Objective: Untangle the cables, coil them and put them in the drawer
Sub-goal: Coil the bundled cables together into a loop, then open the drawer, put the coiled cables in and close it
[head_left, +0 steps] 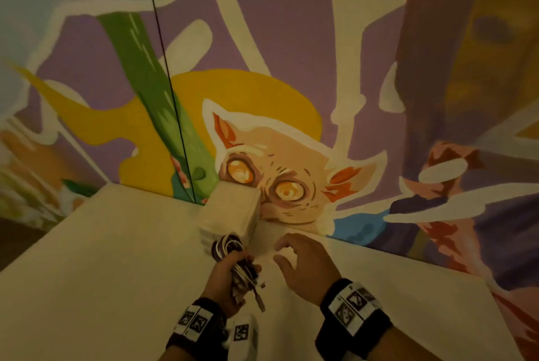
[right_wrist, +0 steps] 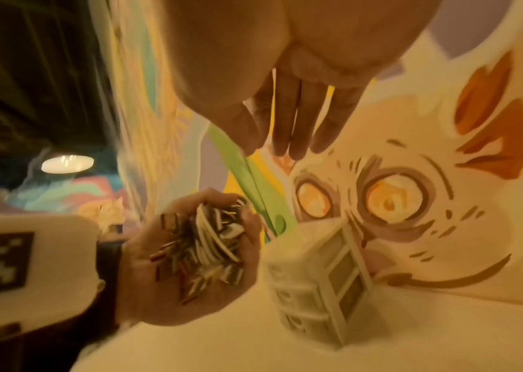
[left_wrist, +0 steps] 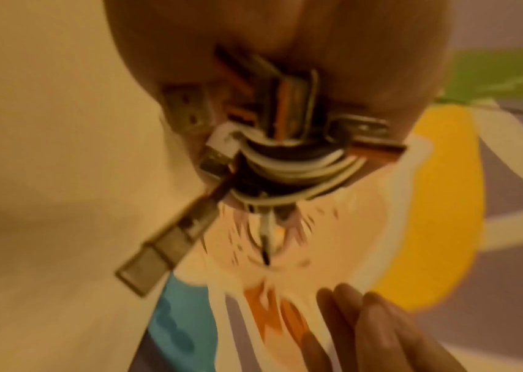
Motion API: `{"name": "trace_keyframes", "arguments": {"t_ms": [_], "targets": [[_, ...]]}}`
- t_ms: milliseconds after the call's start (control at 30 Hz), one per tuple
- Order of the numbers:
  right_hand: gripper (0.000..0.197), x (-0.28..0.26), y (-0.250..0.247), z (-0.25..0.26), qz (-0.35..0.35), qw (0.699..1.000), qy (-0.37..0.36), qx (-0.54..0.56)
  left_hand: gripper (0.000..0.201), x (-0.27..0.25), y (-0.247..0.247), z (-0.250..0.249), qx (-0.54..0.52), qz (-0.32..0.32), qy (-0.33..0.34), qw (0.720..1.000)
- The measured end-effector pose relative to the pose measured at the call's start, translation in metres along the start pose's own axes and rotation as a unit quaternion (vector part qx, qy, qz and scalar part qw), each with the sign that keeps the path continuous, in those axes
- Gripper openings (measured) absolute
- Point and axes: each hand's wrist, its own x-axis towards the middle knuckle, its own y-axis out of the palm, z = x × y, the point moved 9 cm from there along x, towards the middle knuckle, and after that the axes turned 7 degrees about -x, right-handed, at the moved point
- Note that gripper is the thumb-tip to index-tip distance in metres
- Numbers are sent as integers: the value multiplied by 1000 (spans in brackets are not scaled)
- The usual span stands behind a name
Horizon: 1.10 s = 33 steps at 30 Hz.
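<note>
My left hand [head_left: 233, 267] grips a bundle of coiled black and white cables [head_left: 230, 246], with metal plugs [head_left: 258, 299] dangling below the fist. The same cables [left_wrist: 292, 163] and their USB plugs [left_wrist: 145, 261] fill the left wrist view, and the bundle [right_wrist: 209, 241] lies in the palm in the right wrist view. A small white drawer unit [head_left: 233, 211] stands on the white table [head_left: 102, 273] against the wall, just beyond the bundle. My right hand [head_left: 294, 258] hovers to the right of the drawers, fingers loosely spread and holding nothing; its fingers [right_wrist: 289, 120] point toward the drawer unit [right_wrist: 317, 279].
A colourful mural of a wide-eyed cat [head_left: 274, 173] covers the wall behind the table. A thin black cord [head_left: 169, 80] runs down the wall to the table's back edge. The table's left edge [head_left: 43, 241] drops off to a dark floor.
</note>
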Motion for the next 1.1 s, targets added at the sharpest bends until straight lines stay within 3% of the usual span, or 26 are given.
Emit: {"name": "trace_keyframes", "arguments": {"t_ms": [167, 333, 667, 867, 1100], "targets": [[21, 39, 77, -4, 171, 982, 31, -76, 21, 35, -78, -16, -34, -82, 0, 996], [30, 79, 123, -10, 275, 951, 58, -130, 15, 68, -90, -29, -77, -75, 1, 994], [42, 122, 164, 2, 328, 917, -31, -226, 22, 117, -85, -25, -109, -43, -22, 993], [45, 125, 158, 1, 325, 917, -22, -230, 25, 130, -84, -22, -164, -2, -24, 986], [45, 125, 159, 7, 319, 915, -17, -247, 13, 121, -81, -22, -195, 38, -36, 979]]}}
